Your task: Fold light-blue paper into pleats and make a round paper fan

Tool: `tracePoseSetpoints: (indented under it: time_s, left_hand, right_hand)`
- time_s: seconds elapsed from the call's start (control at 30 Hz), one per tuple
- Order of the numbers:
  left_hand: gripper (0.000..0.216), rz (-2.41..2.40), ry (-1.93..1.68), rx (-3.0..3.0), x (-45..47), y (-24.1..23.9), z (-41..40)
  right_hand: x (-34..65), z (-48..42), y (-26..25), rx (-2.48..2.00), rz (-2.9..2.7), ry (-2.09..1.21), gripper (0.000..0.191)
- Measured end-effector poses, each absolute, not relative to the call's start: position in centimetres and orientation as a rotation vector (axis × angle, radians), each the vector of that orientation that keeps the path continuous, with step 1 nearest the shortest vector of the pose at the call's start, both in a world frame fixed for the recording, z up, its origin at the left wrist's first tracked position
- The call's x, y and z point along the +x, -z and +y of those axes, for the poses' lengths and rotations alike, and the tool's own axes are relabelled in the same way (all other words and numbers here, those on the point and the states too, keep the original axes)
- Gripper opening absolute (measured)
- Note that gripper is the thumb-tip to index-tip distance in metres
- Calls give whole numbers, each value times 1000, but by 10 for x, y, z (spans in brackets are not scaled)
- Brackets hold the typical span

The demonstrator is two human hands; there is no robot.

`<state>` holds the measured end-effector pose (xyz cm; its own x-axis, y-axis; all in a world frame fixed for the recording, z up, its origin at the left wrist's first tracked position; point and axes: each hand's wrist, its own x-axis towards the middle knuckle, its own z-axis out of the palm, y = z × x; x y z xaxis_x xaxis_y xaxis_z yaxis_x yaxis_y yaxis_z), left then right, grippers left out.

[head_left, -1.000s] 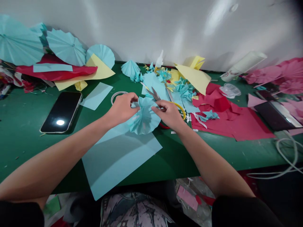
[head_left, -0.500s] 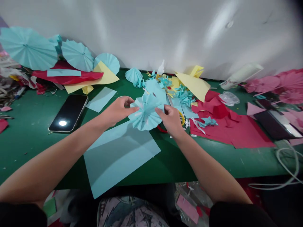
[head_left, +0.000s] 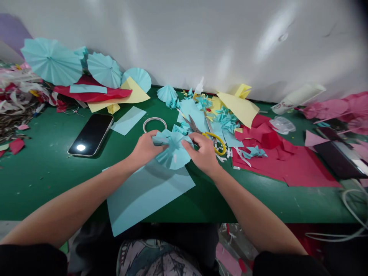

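Observation:
Between my two hands is a light blue pleated paper rosette [head_left: 173, 153], its folds fanning out from the centre. My left hand [head_left: 148, 150] pinches its left edge, and my right hand [head_left: 203, 151] grips the right edge with thumb and fingers. The rosette is tilted, its lower side facing me. Beneath it a flat light blue paper sheet [head_left: 146, 199] lies on the table and reaches past the front edge. Just behind my right hand lie scissors with yellow handles [head_left: 220, 145]. A roll of tape [head_left: 154, 123] rests behind my left hand.
A phone [head_left: 91, 135] lies on the green table [head_left: 51, 184] at left. Larger blue rosettes [head_left: 53, 63] lean against the wall. Red paper [head_left: 304, 165] and pink rosettes [head_left: 324, 105] are at right, near a white cable [head_left: 345, 203]. Cut blue scraps [head_left: 227, 117] are heaped behind the scissors.
Both hands have come slightly lower and nearer to me with the rosette. It has tipped from facing me to a flatter slant. The tape roll and scissors now show more fully.

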<state>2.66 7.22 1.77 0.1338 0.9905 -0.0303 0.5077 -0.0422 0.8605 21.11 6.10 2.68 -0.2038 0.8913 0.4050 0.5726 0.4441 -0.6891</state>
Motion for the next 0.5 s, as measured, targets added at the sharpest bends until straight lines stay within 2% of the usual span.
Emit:
tracePoseSetpoints:
  time_s: [0.23,0.5]
  left_hand:
    - [20,1485,-837,1697,26,-13,71]
    - [29,1363,-1069,1527,24,-7,74]
  right_hand:
    - [210,62,-23,-1250,-1981,-485,22]
    - [212,63,-23,-1416,-1711,-404,33]
